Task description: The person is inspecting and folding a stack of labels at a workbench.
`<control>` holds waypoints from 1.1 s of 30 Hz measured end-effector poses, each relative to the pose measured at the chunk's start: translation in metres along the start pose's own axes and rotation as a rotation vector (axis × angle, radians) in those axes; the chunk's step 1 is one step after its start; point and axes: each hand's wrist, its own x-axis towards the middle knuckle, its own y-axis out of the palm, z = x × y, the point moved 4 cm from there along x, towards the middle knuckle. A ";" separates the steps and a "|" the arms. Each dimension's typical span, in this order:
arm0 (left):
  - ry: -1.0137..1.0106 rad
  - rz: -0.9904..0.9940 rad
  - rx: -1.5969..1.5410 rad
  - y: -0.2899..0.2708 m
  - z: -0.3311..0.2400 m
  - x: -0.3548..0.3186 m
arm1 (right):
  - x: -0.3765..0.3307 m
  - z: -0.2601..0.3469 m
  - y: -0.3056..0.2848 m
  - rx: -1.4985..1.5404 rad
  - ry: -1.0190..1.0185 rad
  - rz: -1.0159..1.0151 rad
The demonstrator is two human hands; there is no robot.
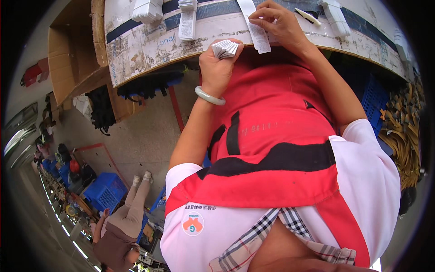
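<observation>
On my feed, far L, a big brown box [72, 59] stands by the table [138, 59]. Next, a white paper bundle [147, 11] and a thin slip stack [187, 22] lie apart near the edge, prob. so they're easy to grab & don't mix. Then the L hand [216, 67], fingers curled tight round a wad of folded paper [225, 49], likely so it won't spring loose. Just R of it, a long paper strip [260, 41] pokes a bit past the table edge. The R hand [285, 28] is over it, fingers bent, thumb & pointer at the strip's side, maybe to keep it still; can't tell if they pinch it. Past that, a slim white tool [308, 17] & one more white stack [335, 19]. Feel-wise, L to R: box is stiff card; table top is rough & scuffed w/ blue bands; the wad's folds spread like a little fan; the bangle [210, 96] is smooth & round; the strip's flat w/ tiny gray print; far R, tan straps [403, 131] look curvy.
</observation>
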 end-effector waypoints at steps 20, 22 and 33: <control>0.311 0.115 0.160 -0.002 -0.024 0.012 | -0.019 0.034 0.000 0.279 -0.087 0.199; 0.213 0.076 0.123 -0.005 -0.023 0.008 | -0.021 0.041 -0.001 0.374 -0.042 0.226; 0.104 0.094 -0.014 -0.005 -0.013 -0.005 | -0.031 0.042 0.009 0.512 0.204 0.368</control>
